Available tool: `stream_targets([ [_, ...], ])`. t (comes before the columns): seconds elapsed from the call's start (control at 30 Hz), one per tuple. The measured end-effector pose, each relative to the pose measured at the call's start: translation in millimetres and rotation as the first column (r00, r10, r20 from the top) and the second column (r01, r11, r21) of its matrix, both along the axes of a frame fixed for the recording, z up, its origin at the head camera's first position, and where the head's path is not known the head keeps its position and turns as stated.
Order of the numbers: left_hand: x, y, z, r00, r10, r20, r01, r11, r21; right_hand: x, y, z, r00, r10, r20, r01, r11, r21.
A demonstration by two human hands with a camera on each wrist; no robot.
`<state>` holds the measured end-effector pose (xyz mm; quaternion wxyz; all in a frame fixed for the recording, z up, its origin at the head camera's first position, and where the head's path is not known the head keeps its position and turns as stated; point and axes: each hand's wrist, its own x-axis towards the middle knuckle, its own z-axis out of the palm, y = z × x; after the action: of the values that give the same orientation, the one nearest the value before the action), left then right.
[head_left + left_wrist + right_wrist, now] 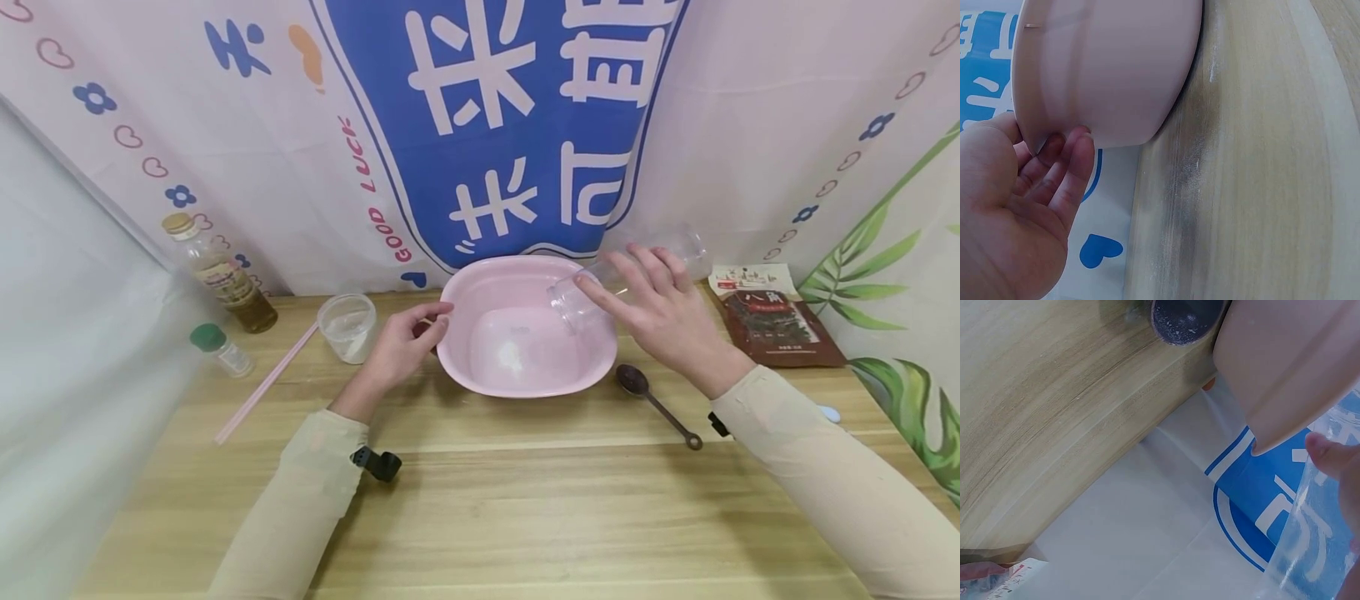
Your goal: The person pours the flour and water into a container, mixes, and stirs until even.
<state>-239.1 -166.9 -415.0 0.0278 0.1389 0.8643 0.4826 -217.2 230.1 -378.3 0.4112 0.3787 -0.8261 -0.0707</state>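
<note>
A pink basin (455, 358) stands on the wooden table, with a bright reflection on its floor. My left hand (397, 350) holds its left rim; in the left wrist view the thumb lies over the rim and the fingers (1075, 169) curl under it. My right hand (660, 304) grips a clear, see-through cylindrical container (573, 304) from above. This container is tilted, its lower left end over the basin's right side and its other end raised to the right. The right wrist view shows the thumb (1329, 453) against its clear wall (1297, 562).
A dark long-handled spoon (663, 408) lies right of the basin, a brown packet (772, 329) behind it. To the left are a tub of white powder (348, 329), pink chopsticks (266, 383), a green-capped shaker (222, 348) and an oil bottle (231, 283). A printed cloth (300, 192) hangs behind.
</note>
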Motion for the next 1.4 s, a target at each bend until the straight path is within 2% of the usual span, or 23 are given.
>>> stream_targets([
  [0.5, 0.6, -0.5, 0.2, 1.000, 0.002, 0.007, -0.002, 1.000, 0.006, -0.5, -1.5, 0.2, 0.997, 0.052, 0.056, -0.046, 0.994, -0.097],
  [0.67, 0.9, -0.1, 1.1, 1.000, 0.002, 0.009, -0.002, 1.000, 0.006, -1.1, -1.1, 0.5, 0.992, 0.075, 0.105, -0.059, 0.987, -0.152],
  [0.87, 1.0, 0.1, 1.4, 1.000, -0.004, 0.001, 0.004, 1.000, 0.005, -0.5, 2.6, 1.2, 0.986, 0.031, 0.164, 0.001, 0.981, -0.193],
  [0.97, 0.9, 0.3, 1.3, 1.000, -0.005, 0.001, 0.005, 1.000, 0.002, 0.5, 6.2, 0.3, 0.973, 0.014, 0.231, 0.043, 0.969, -0.242],
  [1.07, 1.0, 0.3, 1.3, 1.000, -0.005, 0.002, 0.005, 1.000, 0.002, 0.7, 10.0, -1.3, 0.952, 0.003, 0.307, 0.095, 0.948, -0.305],
  [1.2, 0.7, 0.4, 1.2, 1.000, -0.007, 0.003, 0.007, 1.000, 0.003, -0.3, 15.2, -5.0, 0.928, 0.002, 0.373, 0.160, 0.900, -0.404],
  [1.3, 0.7, 0.4, 1.4, 1.000, -0.006, 0.006, 0.006, 1.000, 0.001, -1.9, 19.8, -8.9, 0.907, 0.008, 0.422, 0.216, 0.849, -0.482],
  [1.4, 1.3, 0.4, 1.7, 1.000, -0.006, 0.008, 0.006, 1.000, -0.001, -3.8, 25.0, -12.7, 0.868, 0.031, 0.495, 0.292, 0.775, -0.561],
])
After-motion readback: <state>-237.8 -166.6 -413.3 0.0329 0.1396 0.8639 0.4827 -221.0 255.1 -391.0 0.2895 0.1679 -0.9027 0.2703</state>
